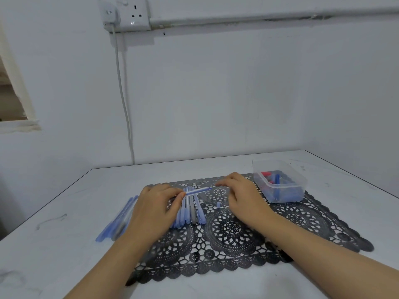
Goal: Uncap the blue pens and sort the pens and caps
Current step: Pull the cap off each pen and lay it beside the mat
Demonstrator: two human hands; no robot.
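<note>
Over the black lace mat (237, 240) on the table (64, 244), the left hand (151, 210) pinches one end of a blue pen (198, 190). The right hand (241, 195) curls at the other end, seemingly gripping its cap. A row of pens (190, 212) lies beneath; more pens (116, 221) rest left. Caps sit in the clear tub (280, 184).

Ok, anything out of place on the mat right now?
One loose blue cap lies alone on the black mat, outside the plastic tub that holds caps. A grey pen sits among the blue ones.
</note>
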